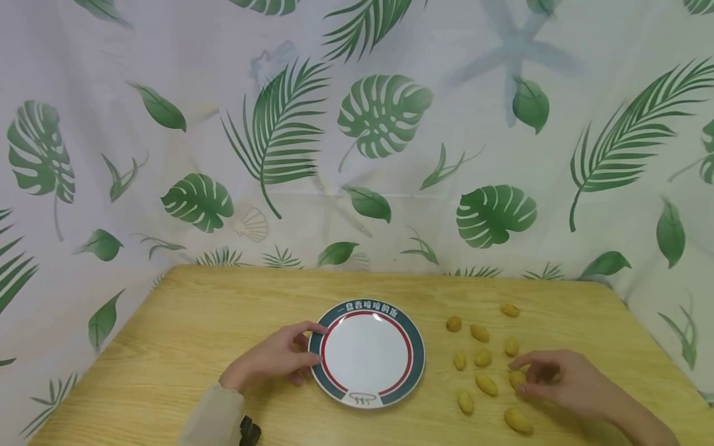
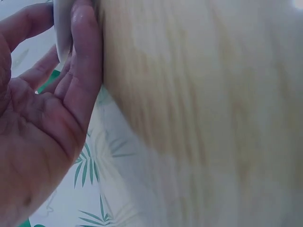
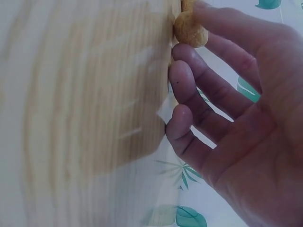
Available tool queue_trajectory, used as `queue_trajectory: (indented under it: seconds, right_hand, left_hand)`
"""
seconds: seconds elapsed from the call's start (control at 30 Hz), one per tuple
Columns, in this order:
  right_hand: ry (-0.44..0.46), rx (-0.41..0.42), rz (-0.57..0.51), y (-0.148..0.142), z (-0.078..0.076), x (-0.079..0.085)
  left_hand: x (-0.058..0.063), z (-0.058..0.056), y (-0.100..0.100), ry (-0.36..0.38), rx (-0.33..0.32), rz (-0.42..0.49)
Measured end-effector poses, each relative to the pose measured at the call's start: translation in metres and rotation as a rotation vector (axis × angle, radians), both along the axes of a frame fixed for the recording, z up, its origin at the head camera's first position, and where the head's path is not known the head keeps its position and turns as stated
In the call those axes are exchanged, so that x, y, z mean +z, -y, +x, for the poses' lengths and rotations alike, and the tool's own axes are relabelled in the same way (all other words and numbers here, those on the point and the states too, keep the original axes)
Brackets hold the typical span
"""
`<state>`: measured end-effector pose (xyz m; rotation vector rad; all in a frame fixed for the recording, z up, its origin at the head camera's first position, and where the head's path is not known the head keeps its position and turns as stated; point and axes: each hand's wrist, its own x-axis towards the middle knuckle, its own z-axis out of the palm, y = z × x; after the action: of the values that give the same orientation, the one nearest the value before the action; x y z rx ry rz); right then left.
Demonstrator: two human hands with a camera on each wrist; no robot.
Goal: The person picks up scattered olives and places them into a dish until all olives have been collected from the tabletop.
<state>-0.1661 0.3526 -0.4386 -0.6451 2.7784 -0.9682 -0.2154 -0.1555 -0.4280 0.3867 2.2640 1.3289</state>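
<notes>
A round white plate (image 1: 367, 350) with a dark blue rim and a red ring lies on the table, left of several small yellow oval pieces. My left hand (image 1: 281, 354) grips the plate's left rim between thumb and fingers. In the left wrist view the plate's edge (image 2: 62, 33) shows between the thumb and fingers of that hand. Over on the right, my right hand (image 1: 563, 381) pinches one yellow oval piece (image 1: 517, 379) between thumb and index finger. Close up, another yellow-brown piece (image 3: 191, 29) looks rough-skinned, with the right hand's (image 3: 236, 113) other fingertips at the tabletop.
More yellow pieces (image 1: 486, 384) lie scattered between the plate and the right hand. The wooden table (image 1: 234, 297) ends at the back against a white curtain (image 1: 413, 210) printed with green leaves. A dark object (image 1: 249, 430) shows beside the left sleeve (image 1: 214, 416).
</notes>
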Motion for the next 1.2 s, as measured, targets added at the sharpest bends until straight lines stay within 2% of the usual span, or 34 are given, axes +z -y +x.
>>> queue_trajectory:
  seconds: [0.3, 0.6, 0.83, 0.93, 1.2]
  right_hand:
    - [0.029, -0.023, 0.012, 0.000, -0.002, 0.001]
    - [-0.030, -0.042, 0.000, 0.000, 0.006, -0.006]
    - [-0.235, -0.053, -0.075, 0.009, 0.002, -0.004]
    - [-0.272, -0.073, -0.091, 0.015, -0.001, 0.000]
    - [-0.212, -0.104, -0.075, 0.032, -0.006, 0.014]
  left_hand:
    - [0.000, -0.004, -0.003, 0.014, -0.004, -0.051]
    - [-0.002, -0.001, -0.009, 0.016, -0.039, -0.063]
    - [0.000, -0.004, -0.008, 0.014, -0.035, -0.072]
    - [0.000, -0.005, -0.007, 0.011, -0.033, -0.062]
    - [-0.001, -0.005, -0.005, 0.023, -0.005, -0.053]
